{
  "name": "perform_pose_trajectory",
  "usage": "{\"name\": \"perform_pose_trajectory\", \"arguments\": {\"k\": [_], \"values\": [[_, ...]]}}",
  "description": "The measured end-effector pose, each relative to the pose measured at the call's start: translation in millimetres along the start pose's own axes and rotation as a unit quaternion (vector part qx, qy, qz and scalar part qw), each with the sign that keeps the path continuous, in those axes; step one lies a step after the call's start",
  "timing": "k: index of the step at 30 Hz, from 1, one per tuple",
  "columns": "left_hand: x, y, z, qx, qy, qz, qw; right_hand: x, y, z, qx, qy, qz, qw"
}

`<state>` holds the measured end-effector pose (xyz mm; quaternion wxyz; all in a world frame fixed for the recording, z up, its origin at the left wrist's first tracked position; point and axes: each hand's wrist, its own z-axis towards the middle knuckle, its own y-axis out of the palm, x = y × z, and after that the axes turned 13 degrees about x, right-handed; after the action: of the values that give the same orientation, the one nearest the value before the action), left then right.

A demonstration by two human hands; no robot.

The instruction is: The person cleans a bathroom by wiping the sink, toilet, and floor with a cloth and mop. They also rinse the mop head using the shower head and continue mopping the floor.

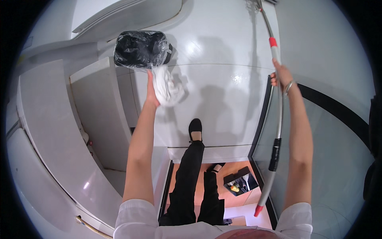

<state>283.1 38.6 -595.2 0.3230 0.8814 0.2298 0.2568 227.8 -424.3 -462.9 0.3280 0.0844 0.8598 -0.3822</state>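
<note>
My left hand (151,92) grips a bunched white cloth (167,86) just below the lined waste bin (140,49). Folds hang past my fingers, and the cloth is slightly blurred. On the other side, my right hand (282,74) is closed around a long metal pole (280,116) with red bands and grey-and-black grip sections. The pole runs from the top edge of the picture down beside my right arm. Its far end carries a metal fitting, partly cut off by the frame. A silver bracelet sits on my right wrist.
A white counter (44,119) curves along the left, with a low panel beside it. A dark-framed glass panel (322,149) stands to the right. One foot is on the glossy white floor (220,98), the other beyond a raised sill (220,151), near a black caddy (241,181) of cleaning items.
</note>
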Motion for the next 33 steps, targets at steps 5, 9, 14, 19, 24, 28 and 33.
{"name": "perform_pose_trajectory", "arguments": {"k": [5,9,14,19,24,28,33], "values": [[-94.5,10.3,-71.1,0.078,-0.118,0.273,0.951,116.7,-11.6,-104.0,-0.226,0.089,0.191,0.951],[-160.8,87.8,-89.0,-0.007,0.021,0.636,0.772,198.6,-42.7,-233.1,-0.239,0.176,0.329,0.896],[-232.3,204.7,-77.0,-0.105,0.417,0.817,0.384,250.9,-67.3,-335.7,-0.144,0.227,0.209,0.94],[-279.4,242.0,-74.1,-0.3,0.357,0.877,0.117,279.8,-103.0,-393.2,-0.181,0.238,0.259,0.918],[-310.4,221.4,-122.5,-0.439,0.281,0.838,0.161,313.3,-130.8,-465.5,-0.14,0.233,0.176,0.946],[-272.4,221.2,-100.3,-0.456,0.225,0.852,0.123,288.6,-93.9,-447.6,-0.154,0.235,0.205,0.938],[-170.2,241.5,-21.7,-0.223,0.242,0.942,0.061,198.0,-12.5,-339.5,-0.196,0.136,0.236,0.942]]}}
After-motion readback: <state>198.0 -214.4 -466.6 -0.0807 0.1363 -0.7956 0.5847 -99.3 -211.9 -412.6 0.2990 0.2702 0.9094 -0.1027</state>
